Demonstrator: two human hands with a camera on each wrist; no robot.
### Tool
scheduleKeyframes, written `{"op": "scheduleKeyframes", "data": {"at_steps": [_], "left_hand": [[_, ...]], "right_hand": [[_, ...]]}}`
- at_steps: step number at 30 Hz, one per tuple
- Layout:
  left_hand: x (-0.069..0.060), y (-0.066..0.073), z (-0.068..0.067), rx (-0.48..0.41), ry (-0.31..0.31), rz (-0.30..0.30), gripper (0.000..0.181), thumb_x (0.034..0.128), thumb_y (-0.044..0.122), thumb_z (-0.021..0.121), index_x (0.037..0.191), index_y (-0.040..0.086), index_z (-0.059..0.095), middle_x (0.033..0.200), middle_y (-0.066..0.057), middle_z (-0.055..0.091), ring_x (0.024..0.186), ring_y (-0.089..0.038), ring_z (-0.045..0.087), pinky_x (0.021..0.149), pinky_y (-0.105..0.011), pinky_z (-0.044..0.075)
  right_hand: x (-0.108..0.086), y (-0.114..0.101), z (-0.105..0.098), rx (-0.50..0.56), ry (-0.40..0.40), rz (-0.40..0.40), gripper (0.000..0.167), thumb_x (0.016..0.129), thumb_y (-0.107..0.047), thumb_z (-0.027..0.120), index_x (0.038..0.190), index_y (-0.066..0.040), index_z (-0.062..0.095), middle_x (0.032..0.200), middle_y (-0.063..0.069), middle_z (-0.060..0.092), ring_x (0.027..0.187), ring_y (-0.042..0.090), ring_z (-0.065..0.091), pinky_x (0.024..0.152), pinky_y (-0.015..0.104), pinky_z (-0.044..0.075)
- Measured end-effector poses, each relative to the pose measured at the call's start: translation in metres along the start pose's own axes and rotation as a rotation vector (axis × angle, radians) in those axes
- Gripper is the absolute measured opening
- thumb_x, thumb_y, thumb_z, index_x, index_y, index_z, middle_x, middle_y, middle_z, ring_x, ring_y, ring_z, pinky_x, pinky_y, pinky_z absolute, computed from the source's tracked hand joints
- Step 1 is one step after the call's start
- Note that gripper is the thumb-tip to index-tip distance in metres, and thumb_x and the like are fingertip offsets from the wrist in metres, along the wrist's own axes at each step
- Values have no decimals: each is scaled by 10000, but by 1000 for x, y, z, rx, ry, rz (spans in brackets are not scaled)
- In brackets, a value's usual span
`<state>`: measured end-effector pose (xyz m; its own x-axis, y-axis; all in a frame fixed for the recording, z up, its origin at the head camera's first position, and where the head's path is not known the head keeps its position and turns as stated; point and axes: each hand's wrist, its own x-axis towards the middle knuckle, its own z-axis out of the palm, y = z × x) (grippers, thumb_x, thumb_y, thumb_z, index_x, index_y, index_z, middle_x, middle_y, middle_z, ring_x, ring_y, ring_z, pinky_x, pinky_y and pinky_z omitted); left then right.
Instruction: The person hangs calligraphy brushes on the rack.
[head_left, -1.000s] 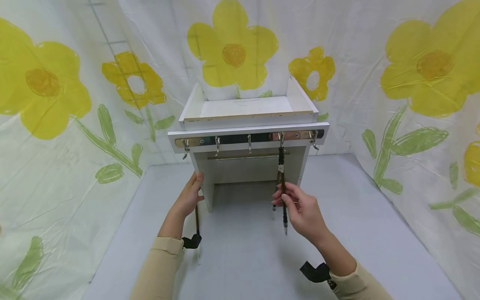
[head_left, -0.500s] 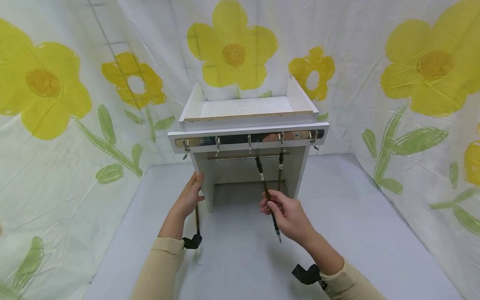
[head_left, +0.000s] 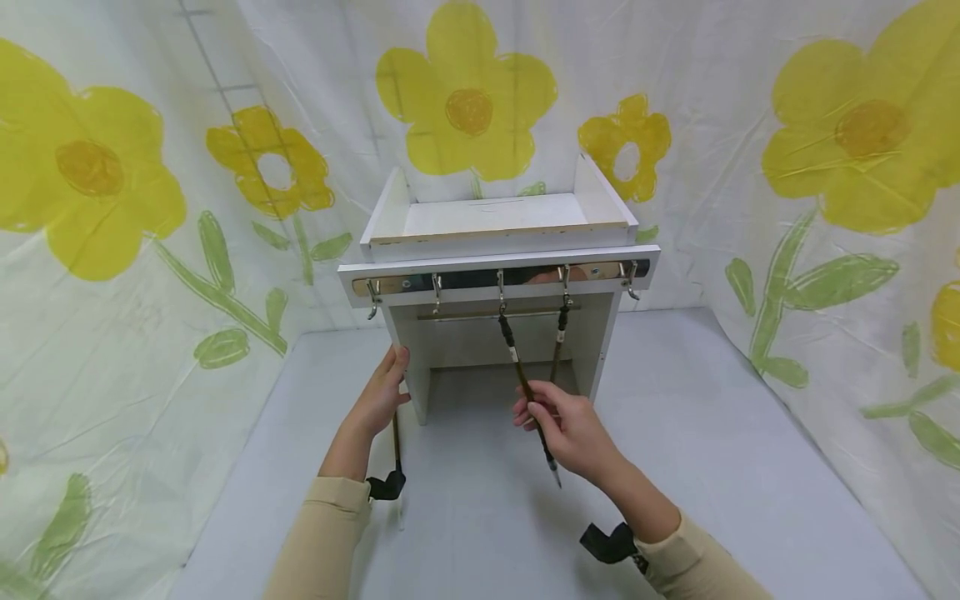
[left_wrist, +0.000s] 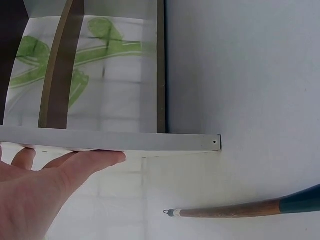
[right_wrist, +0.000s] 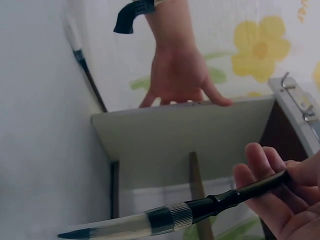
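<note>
My right hand [head_left: 566, 425] pinches a calligraphy brush [head_left: 517, 358] by its dark handle. The brush slants, with its pale bristles [right_wrist: 120, 227] low and its top end at the middle hook [head_left: 501, 287]. Whether its loop is over that hook is too small to tell. Another brush [head_left: 561, 333] hangs from the hook to the right, its lower part hidden behind my right hand. My left hand [head_left: 378, 392] rests with extended fingers against the outer left side of the white shelf unit [head_left: 408, 358]. A third brush [left_wrist: 235, 207] lies on the table beside that hand.
Along the shelf's front runs a metal strip [head_left: 465, 277] with several hooks. An upper tray [head_left: 491, 212] tops the unit, and a thin rod [head_left: 465, 315] crosses its inside. The white table [head_left: 465, 517] spreads around it; a flowered curtain [head_left: 337, 108] stands behind.
The held brush has come away from the hook on the right and its top has moved left to the middle hook. My right hand moved left and slightly down. My left hand stayed put.
</note>
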<state>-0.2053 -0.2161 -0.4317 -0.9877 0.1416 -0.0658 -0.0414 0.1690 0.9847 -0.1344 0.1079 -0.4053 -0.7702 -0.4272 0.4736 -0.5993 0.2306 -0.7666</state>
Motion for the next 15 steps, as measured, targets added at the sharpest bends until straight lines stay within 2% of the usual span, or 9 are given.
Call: {"op": "scheduleKeyframes", "data": {"at_steps": [5,8,12,15], "left_hand": [[1,1,1,-3,-5,-5,699,1049,602,276,1629,339,-13,1707,-73,-17,1541,-444,79,1150,-671,291],[0,2,1,1,-2,-6,710,1037,625,285,1627,357,-5,1707,-64,-6,1542,-438,90,1150,-670,292],[-1,2,1,-1,-4,3,713,1030,637,292,1626,368,8,1706,-65,12,1542,-431,101,1150,-673,290],[-1,2,0,-9,-12,7,713,1034,631,292,1627,364,-1,1706,-67,3,1543,-433,90,1150,-677,285]], "right_hand": [[3,5,1,7,-3,29,236,1012,37,548,1235,-22,600,999,69,721,869,151,736,749,253,615],[6,14,5,13,0,36,225,1019,21,546,1233,-24,597,1015,101,725,894,200,739,774,265,615],[11,28,10,-11,16,19,234,1038,-31,537,1265,-32,590,1086,111,734,970,286,726,833,315,608],[15,35,13,-44,29,3,265,1047,-64,536,1307,-41,581,1161,90,734,1027,295,710,864,340,594]]}}
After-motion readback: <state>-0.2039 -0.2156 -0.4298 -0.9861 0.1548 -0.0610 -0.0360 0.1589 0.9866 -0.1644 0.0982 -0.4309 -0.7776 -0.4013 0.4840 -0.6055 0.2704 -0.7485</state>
